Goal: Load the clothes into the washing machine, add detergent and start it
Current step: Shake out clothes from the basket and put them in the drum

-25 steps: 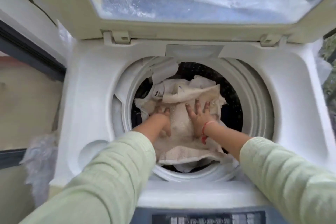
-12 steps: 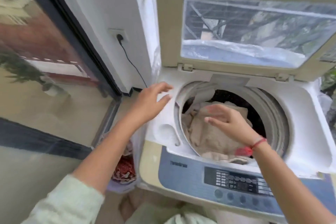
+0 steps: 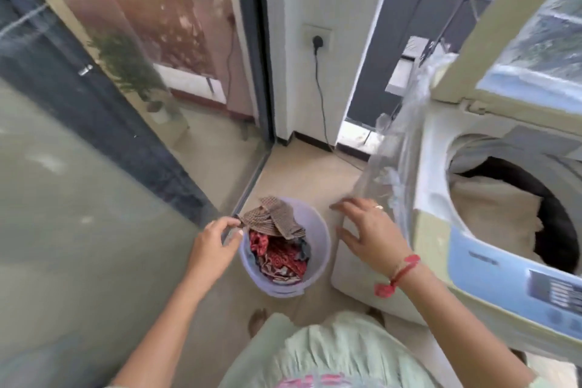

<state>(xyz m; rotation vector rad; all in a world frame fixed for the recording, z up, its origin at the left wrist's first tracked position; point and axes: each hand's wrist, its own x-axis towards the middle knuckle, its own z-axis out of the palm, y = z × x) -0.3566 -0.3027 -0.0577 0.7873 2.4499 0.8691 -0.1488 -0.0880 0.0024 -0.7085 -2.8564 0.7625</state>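
A: Step?
B: Loading, partway by my read. Checked cloth (image 3: pixel 274 218) lies on top in the lavender bucket (image 3: pixel 318 239), with red patterned clothes (image 3: pixel 277 258) under it. The bucket stands on the floor (image 3: pixel 302 173), between the two grips.
A: Grips?
B: Left grip (image 3: pixel 215 244) released, thumb and forefinger apart. Forefinger tip is at the checked cloth's near corner, contact unclear. Right grip (image 3: pixel 371 234) released, fingers spread, holding nothing, just right of the bucket rim.
A: Machine?
B: Washing machine (image 3: pixel 472 264) is right of the right grip. Lid (image 3: pixel 466 50) up, beige cloth (image 3: pixel 491 214) already in the drum.
A: Next?
B: Probably pinch the checked cloth, lift it clear of the rim, then carry it right and up over the machine's top edge into the drum. Detergent and start not yet done.
A: Room?
B: Tight. Glass door (image 3: pixel 94 141) is close left of the left grip, and the machine's side is close on the right. A clear plastic sheet (image 3: pixel 400 148) hangs near the right grip's fingertips and could snag. Open floor beyond the bucket.
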